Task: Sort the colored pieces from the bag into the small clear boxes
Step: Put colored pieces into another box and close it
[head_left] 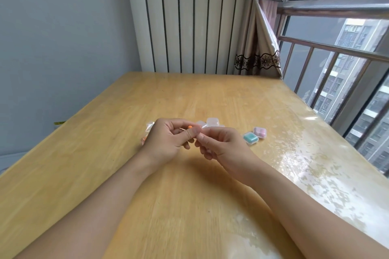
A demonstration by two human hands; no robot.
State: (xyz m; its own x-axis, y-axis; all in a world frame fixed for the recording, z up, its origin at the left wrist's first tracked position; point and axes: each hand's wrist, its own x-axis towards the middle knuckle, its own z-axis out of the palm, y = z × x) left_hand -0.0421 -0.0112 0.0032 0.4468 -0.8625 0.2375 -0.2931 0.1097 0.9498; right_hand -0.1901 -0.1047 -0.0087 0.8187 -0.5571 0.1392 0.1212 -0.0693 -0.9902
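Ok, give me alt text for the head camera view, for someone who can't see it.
Two bare hands meet above a wooden table, the left hand pinching a small orange piece that the right hand reaches toward. Behind them lie a clear bag and empty clear boxes; a teal-filled box and pink-filled box sit right.

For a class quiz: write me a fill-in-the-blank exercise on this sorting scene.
1. The left hand pinches a small ____ piece.
2. The box beside the pink-filled box holds ____ pieces.
3. Both filled boxes sit to the ____ of the right hand.

Missing words: orange; teal; right
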